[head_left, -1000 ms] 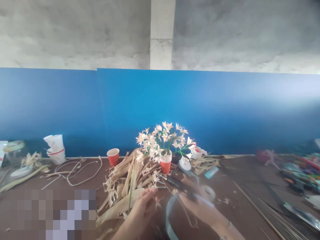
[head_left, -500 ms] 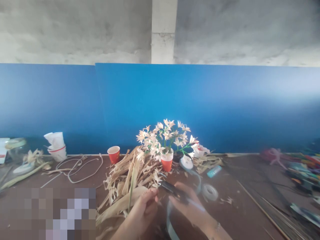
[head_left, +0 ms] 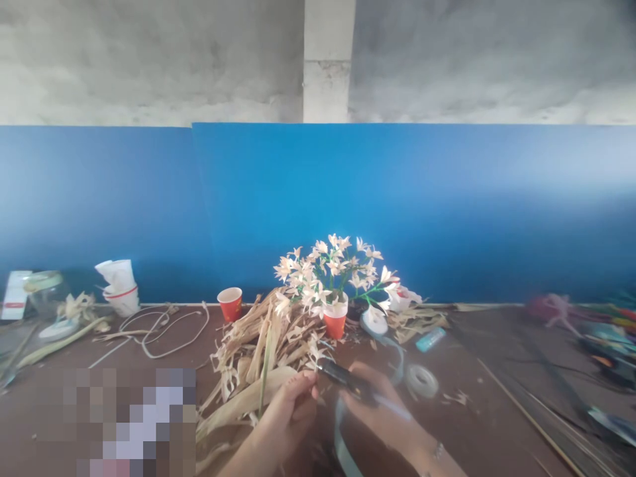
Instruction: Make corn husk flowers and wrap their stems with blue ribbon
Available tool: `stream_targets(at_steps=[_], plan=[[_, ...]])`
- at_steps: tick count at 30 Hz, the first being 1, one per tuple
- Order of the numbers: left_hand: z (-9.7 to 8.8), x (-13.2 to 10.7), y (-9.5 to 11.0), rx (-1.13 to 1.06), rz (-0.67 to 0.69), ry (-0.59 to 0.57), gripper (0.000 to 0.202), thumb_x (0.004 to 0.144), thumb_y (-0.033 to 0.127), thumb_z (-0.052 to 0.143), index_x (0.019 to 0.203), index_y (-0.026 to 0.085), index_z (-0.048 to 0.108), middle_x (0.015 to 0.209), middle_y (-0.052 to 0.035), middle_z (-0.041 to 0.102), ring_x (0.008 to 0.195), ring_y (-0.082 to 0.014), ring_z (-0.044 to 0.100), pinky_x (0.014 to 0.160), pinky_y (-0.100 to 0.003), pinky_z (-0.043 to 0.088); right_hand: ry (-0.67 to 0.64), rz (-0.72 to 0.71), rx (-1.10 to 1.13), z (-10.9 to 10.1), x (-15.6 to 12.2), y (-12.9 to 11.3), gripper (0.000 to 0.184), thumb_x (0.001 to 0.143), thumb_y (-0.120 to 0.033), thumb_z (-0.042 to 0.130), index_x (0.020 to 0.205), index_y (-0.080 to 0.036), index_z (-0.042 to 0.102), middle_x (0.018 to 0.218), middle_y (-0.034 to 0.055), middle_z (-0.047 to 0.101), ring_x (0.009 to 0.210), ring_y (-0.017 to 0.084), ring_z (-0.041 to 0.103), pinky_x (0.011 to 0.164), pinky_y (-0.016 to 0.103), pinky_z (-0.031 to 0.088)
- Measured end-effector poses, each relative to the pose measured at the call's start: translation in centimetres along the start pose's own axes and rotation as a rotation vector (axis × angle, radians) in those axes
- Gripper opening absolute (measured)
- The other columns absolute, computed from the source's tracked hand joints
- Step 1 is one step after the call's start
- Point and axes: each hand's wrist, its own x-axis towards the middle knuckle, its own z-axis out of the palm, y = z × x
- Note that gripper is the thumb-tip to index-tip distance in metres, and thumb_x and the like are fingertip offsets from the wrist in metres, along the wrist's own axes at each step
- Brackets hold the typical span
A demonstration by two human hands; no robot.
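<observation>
My left hand (head_left: 297,403) is closed in a pinch around a small cream-white flower (head_left: 315,355) that stands up from its fingertips. The flower's stem is hidden by the fingers. In my right hand (head_left: 370,404) is a black glue gun (head_left: 342,377), with a pale translucent stick poking out behind it. Its tip points left and meets or nearly meets the base of the flower; I cannot tell which. A pale ribbon (head_left: 342,437) hangs below the right hand.
Beyond my hands, a red paper cup (head_left: 334,324) holds many white flowers (head_left: 318,271) on green stems. Dry husks (head_left: 253,344) lie left of it, beside another red cup (head_left: 230,306). Rolls of tape (head_left: 421,381), a white cable (head_left: 173,341) and a blue partition (head_left: 278,192) are around.
The whole view has shifted slightly, with things sitting a little farther right. Both hands keep their hold, and the glue gun stays at the flower.
</observation>
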Motion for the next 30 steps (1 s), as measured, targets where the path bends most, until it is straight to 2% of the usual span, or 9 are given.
stream_targets(at_steps=[2,7,14,20,26,30], plan=[[0.0,0.1,-0.1,0.002,-0.005,-0.008,0.028,0.066,0.033,0.073,0.058,0.014,0.055,0.037,0.0125,0.026,0.033,-0.0004,0.012,0.034,-0.016,0.008,0.007,0.008,-0.006,0.1,0.0,0.3,0.015,0.071,-0.037,0.064,0.068,-0.023,0.061,0.068,0.0003,0.063,0.066,0.018,0.057,0.061,0.026,0.047],[0.2,0.1,0.0,-0.003,0.023,0.016,0.025,0.063,0.030,0.074,0.061,0.014,0.055,0.042,0.0117,0.031,0.035,-0.0002,0.012,0.035,-0.017,0.006,0.097,0.042,-0.050,0.2,-0.1,1.0,0.016,0.070,-0.039,0.067,0.072,-0.024,0.062,0.066,0.0009,0.063,0.069,0.021,0.058,0.063,0.028,0.049],[-0.2,0.1,0.1,0.026,0.006,-0.018,0.027,0.067,0.033,0.072,0.060,0.014,0.055,0.040,0.0126,0.025,0.035,-0.0014,0.011,0.035,-0.017,0.006,0.024,-0.077,-0.081,-0.3,-0.1,0.4,0.017,0.074,-0.039,0.063,0.068,-0.023,0.060,0.065,-0.0009,0.064,0.063,0.017,0.059,0.059,0.025,0.050],[-0.1,0.1,0.1,0.023,-0.002,-0.013,0.028,0.066,0.033,0.073,0.060,0.014,0.054,0.041,0.0123,0.026,0.035,-0.0008,0.012,0.035,-0.016,0.007,0.165,-0.077,-0.118,0.5,-0.3,1.3,0.015,0.073,-0.038,0.063,0.074,-0.023,0.062,0.065,-0.0009,0.064,0.063,0.018,0.060,0.057,0.025,0.051],[-0.3,0.1,-0.1,-0.007,0.012,0.001,0.027,0.065,0.031,0.074,0.063,0.013,0.054,0.043,0.0117,0.031,0.035,0.0002,0.013,0.034,-0.015,0.006,0.087,-0.133,-0.155,0.2,-0.1,1.0,0.017,0.075,-0.038,0.061,0.070,-0.022,0.060,0.066,-0.0016,0.064,0.064,0.016,0.060,0.059,0.023,0.050],[-0.4,0.2,-0.1,-0.008,0.012,0.014,0.027,0.064,0.030,0.075,0.064,0.013,0.054,0.045,0.0110,0.035,0.034,0.0004,0.014,0.034,-0.015,0.007,0.147,-0.129,-0.160,0.1,-0.1,0.9,0.015,0.074,-0.038,0.061,0.072,-0.023,0.061,0.063,-0.0016,0.063,0.063,0.016,0.059,0.058,0.022,0.051]])
